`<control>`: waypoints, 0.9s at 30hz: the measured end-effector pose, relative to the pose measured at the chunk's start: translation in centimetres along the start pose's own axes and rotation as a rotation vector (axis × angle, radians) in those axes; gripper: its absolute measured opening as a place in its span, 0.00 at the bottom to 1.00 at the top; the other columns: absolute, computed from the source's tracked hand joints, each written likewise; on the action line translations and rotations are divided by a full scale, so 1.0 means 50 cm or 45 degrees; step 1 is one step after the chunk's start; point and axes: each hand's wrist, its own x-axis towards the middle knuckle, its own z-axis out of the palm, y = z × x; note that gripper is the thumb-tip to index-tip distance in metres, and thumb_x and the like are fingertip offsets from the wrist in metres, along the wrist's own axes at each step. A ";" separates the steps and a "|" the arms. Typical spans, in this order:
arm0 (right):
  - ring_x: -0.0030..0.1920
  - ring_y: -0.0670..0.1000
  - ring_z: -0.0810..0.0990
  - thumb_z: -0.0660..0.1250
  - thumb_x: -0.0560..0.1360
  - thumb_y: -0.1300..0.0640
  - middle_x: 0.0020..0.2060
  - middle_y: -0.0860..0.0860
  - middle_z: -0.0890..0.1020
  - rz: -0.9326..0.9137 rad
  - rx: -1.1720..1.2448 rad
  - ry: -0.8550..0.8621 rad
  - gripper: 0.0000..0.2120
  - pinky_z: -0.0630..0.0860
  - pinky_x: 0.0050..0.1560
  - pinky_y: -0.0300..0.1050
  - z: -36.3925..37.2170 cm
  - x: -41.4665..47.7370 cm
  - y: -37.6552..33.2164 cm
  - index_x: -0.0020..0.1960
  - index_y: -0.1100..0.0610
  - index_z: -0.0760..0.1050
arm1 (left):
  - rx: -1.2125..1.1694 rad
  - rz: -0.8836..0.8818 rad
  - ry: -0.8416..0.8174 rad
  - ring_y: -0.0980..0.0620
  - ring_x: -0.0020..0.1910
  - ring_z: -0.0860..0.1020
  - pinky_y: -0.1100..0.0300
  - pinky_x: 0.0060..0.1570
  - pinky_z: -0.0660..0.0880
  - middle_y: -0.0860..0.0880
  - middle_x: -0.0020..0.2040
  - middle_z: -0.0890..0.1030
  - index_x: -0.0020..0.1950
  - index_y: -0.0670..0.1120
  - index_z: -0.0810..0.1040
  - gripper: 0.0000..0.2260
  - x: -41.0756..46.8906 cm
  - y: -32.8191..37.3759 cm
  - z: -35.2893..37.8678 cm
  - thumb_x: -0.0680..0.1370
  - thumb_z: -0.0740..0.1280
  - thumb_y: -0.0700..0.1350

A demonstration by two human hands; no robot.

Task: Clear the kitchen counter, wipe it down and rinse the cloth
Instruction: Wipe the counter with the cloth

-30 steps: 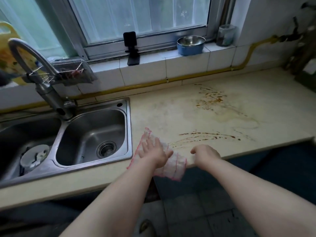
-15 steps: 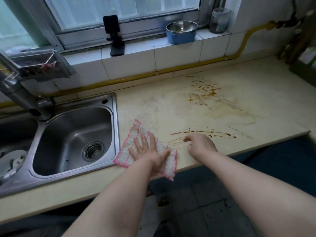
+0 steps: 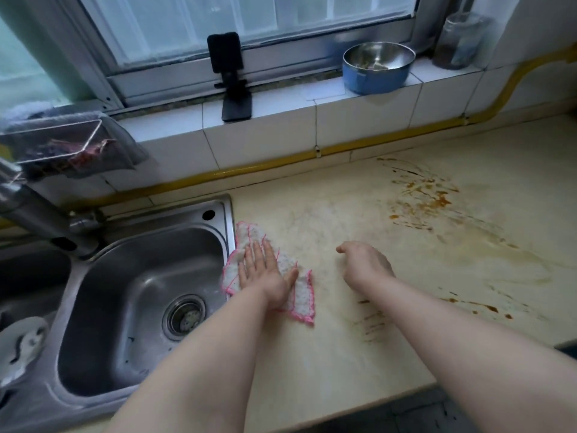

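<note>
Two hands in the head view, both over the counter (image 3: 359,354). Left hand (image 3: 265,276) lies flat, palm down, fingers (image 3: 249,260) straight and slightly spread, pressing on the cloth (image 3: 299,295); nothing gripped, just pinned under the palm. Cloth is white with pink edging, spread on the counter just right of the sink (image 3: 131,307), its left edge touching or overlapping the sink rim. Right hand (image 3: 368,267) sits near the cloth but apart from it, knuckles up, fingers curled loosely under; holds nothing that I can see, and whether the fingertips touch the counter I cannot tell. Brown-orange sauce stains (image 3: 424,195) at the back right of the counter, with a paler smear trailing toward the front; a second set of thin brown streaks (image 3: 371,323) lies just beside the right forearm. Sink basin is steel, drain strainer (image 3: 184,317) in its floor; faucet (image 3: 34,210) angles in from the left. A second basin at far left holds a white object, detail unclear. On the tiled sill: black phone stand (image 3: 231,76), blue bowl with steel lining (image 3: 377,67), glass jar (image 3: 459,42) at the right corner. A wire rack (image 3: 59,145) with dark cloth hangs at left. Yellow pipe (image 3: 343,148) runs along the base of the wall tiles.
</note>
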 end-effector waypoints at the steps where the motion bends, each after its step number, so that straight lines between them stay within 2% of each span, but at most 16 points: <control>1: 0.68 0.55 0.70 0.55 0.73 0.69 0.68 0.51 0.72 -0.015 -0.028 0.005 0.26 0.68 0.67 0.47 -0.004 0.014 -0.004 0.68 0.52 0.71 | 0.001 0.009 -0.003 0.45 0.75 0.30 0.49 0.74 0.32 0.43 0.76 0.29 0.76 0.45 0.29 0.39 0.019 -0.004 -0.010 0.80 0.48 0.65; 6: 0.70 0.53 0.67 0.56 0.74 0.68 0.69 0.51 0.69 -0.069 -0.128 0.011 0.23 0.65 0.69 0.47 -0.005 0.075 -0.010 0.68 0.55 0.70 | 0.021 0.019 0.001 0.45 0.75 0.30 0.49 0.74 0.32 0.43 0.76 0.29 0.77 0.45 0.30 0.39 0.119 -0.012 -0.060 0.79 0.47 0.66; 11: 0.67 0.52 0.69 0.57 0.74 0.66 0.65 0.50 0.73 -0.120 -0.164 0.121 0.20 0.67 0.66 0.46 0.013 0.102 0.004 0.64 0.55 0.73 | 0.047 0.028 0.045 0.45 0.76 0.31 0.48 0.74 0.32 0.45 0.77 0.31 0.77 0.47 0.31 0.39 0.203 -0.013 -0.099 0.79 0.47 0.67; 12: 0.66 0.52 0.70 0.58 0.74 0.65 0.64 0.50 0.74 -0.124 -0.188 0.124 0.19 0.69 0.64 0.45 0.012 0.104 0.003 0.62 0.55 0.74 | 0.060 0.032 0.049 0.45 0.76 0.31 0.48 0.73 0.31 0.45 0.77 0.31 0.77 0.48 0.31 0.39 0.216 -0.015 -0.106 0.78 0.47 0.68; 15: 0.57 0.54 0.76 0.57 0.74 0.65 0.55 0.51 0.78 -0.131 -0.342 0.087 0.14 0.72 0.50 0.43 -0.003 0.115 -0.013 0.56 0.56 0.75 | 0.124 0.066 0.067 0.45 0.76 0.32 0.48 0.73 0.31 0.45 0.78 0.32 0.78 0.48 0.32 0.39 0.257 -0.017 -0.123 0.78 0.46 0.68; 17: 0.55 0.56 0.77 0.57 0.74 0.65 0.54 0.53 0.78 -0.125 -0.396 0.049 0.15 0.72 0.48 0.44 -0.012 0.122 -0.022 0.57 0.56 0.76 | 0.144 0.072 0.084 0.46 0.77 0.34 0.47 0.74 0.33 0.45 0.78 0.34 0.78 0.49 0.34 0.38 0.273 -0.020 -0.131 0.78 0.46 0.68; 23: 0.56 0.55 0.78 0.58 0.73 0.64 0.54 0.52 0.81 -0.100 -0.374 -0.020 0.17 0.73 0.49 0.43 -0.033 0.135 -0.014 0.58 0.52 0.77 | 0.184 0.074 0.092 0.45 0.77 0.34 0.45 0.73 0.32 0.47 0.78 0.33 0.78 0.51 0.34 0.35 0.269 -0.013 -0.134 0.79 0.45 0.66; 27: 0.62 0.54 0.77 0.57 0.76 0.63 0.61 0.49 0.80 0.001 -0.090 0.086 0.21 0.74 0.60 0.46 -0.046 0.139 0.015 0.64 0.47 0.77 | 0.196 0.092 0.059 0.45 0.77 0.34 0.41 0.72 0.33 0.48 0.78 0.33 0.78 0.51 0.34 0.34 0.260 0.025 -0.126 0.80 0.45 0.65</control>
